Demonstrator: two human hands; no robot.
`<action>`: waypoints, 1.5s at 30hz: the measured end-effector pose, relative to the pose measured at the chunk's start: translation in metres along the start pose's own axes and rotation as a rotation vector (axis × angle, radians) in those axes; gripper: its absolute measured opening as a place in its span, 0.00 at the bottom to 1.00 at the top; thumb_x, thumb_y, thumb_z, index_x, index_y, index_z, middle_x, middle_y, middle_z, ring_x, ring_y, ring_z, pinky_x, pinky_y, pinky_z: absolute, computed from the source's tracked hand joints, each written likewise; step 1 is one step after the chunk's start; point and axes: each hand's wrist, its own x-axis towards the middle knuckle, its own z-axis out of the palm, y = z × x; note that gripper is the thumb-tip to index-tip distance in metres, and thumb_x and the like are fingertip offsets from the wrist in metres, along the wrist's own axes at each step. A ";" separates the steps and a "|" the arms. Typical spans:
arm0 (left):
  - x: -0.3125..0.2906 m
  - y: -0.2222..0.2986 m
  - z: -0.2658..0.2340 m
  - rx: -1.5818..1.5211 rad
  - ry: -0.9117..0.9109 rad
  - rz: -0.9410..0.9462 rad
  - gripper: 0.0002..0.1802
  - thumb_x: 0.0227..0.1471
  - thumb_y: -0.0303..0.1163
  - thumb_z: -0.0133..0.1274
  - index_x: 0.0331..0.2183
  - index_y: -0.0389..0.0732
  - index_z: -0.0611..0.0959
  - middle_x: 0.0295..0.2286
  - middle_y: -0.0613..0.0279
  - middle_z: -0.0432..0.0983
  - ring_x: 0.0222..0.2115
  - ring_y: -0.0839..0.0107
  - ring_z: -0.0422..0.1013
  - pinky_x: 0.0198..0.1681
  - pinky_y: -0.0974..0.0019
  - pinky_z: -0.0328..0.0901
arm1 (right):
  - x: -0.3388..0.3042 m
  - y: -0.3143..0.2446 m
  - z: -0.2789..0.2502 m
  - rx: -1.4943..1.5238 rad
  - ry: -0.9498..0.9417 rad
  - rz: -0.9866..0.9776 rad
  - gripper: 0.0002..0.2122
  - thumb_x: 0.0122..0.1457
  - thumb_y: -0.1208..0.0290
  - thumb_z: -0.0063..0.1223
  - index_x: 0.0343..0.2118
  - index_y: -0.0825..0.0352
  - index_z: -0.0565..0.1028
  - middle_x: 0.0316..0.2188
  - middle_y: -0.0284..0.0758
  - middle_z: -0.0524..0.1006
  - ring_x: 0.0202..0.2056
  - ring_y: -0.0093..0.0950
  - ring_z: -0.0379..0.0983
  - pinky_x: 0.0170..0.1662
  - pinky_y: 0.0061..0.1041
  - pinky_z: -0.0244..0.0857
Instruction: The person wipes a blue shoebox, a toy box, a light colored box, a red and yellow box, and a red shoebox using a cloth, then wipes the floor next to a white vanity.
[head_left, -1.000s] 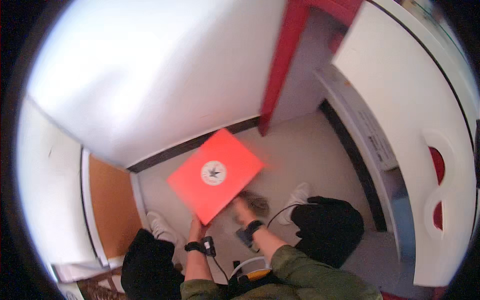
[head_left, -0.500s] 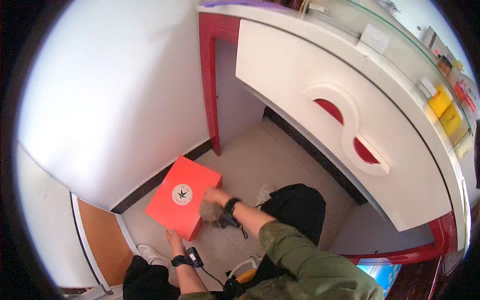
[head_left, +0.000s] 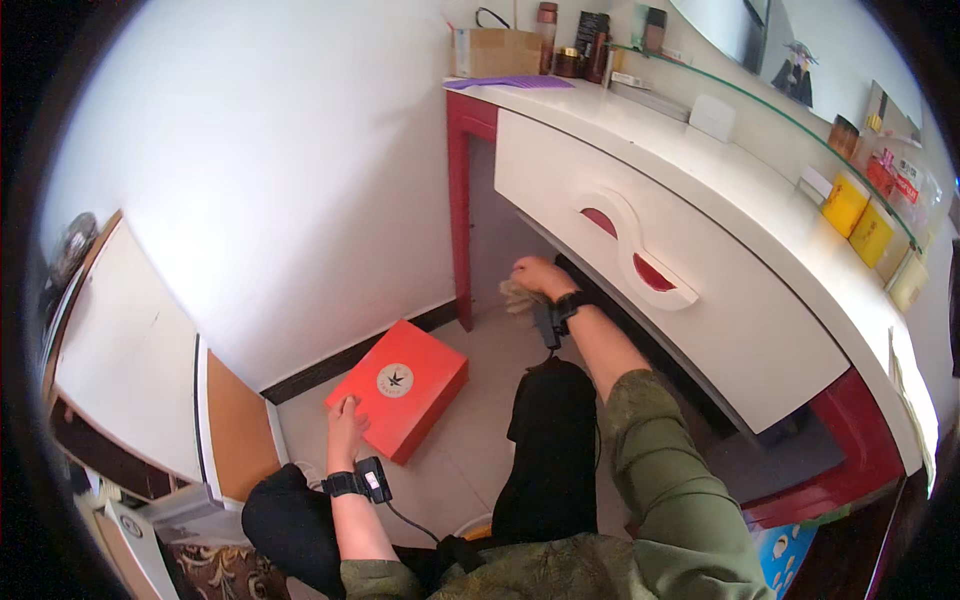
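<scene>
On the floor, the red box [head_left: 398, 398] is pinned at its near edge by the left hand [head_left: 345, 420], fingers flat, nothing gripped. A pale cloth [head_left: 517, 294] is bunched in the right hand's [head_left: 540, 277] closed grip under the worktop [head_left: 740, 215]; the knuckles could be knocked against its underside.

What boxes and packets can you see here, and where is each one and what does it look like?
Flat square red cardboard box: on the floor by the wall, round pale label on its lid, left hand on its near edge.
Brown cardboard box: far end of the white desk top, open-topped.
Two yellow tubs: side by side at the desk's back edge.
Small white rectangular box: against the wall under the glass shelf.
</scene>
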 end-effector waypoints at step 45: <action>0.182 -0.124 0.112 1.043 -0.448 0.446 0.22 0.36 0.23 0.49 0.39 0.34 0.67 0.45 0.48 0.58 0.47 0.52 0.55 0.48 0.56 0.53 | -0.175 0.467 0.125 -0.472 -0.223 0.459 0.30 0.51 0.64 0.43 0.54 0.68 0.45 0.55 0.48 0.38 0.56 0.41 0.35 0.55 0.34 0.39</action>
